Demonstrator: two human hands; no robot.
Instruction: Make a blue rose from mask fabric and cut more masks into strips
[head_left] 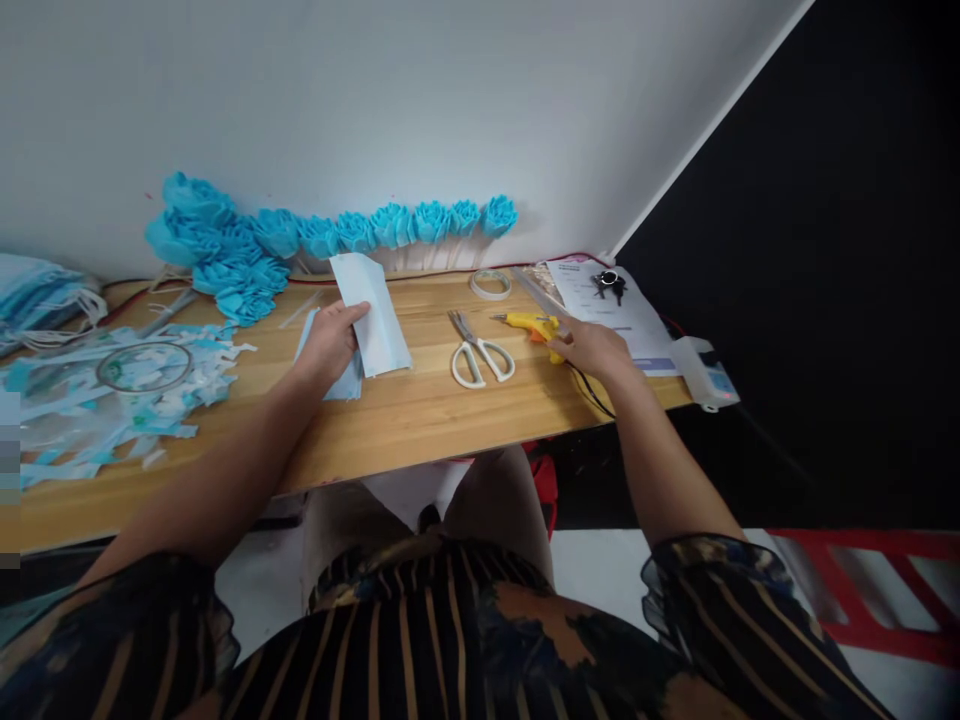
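My left hand [331, 342] pinches a pale blue rectangular fabric sheet [377, 318], creased lengthwise and tilted up off the table. Under that hand lie more blue sheets [346, 382], partly hidden. On the right, my right hand [592, 347] is closed around the handle of a yellow glue gun [534, 322], whose nozzle points left. Between my hands, scissors [480, 352] with white handles rest on the wood, blades pointing away from me. Behind them sits a roll of tape [491, 285].
Blue fabric flowers [356, 232] line the wall, with a heap of them [217, 245] at the left. Scraps [157, 400] and stacked masks [45, 300] cover the table's left end. Keys [609, 286] lie on printed paper [637, 335]; a white box [703, 370] hangs at the right edge.
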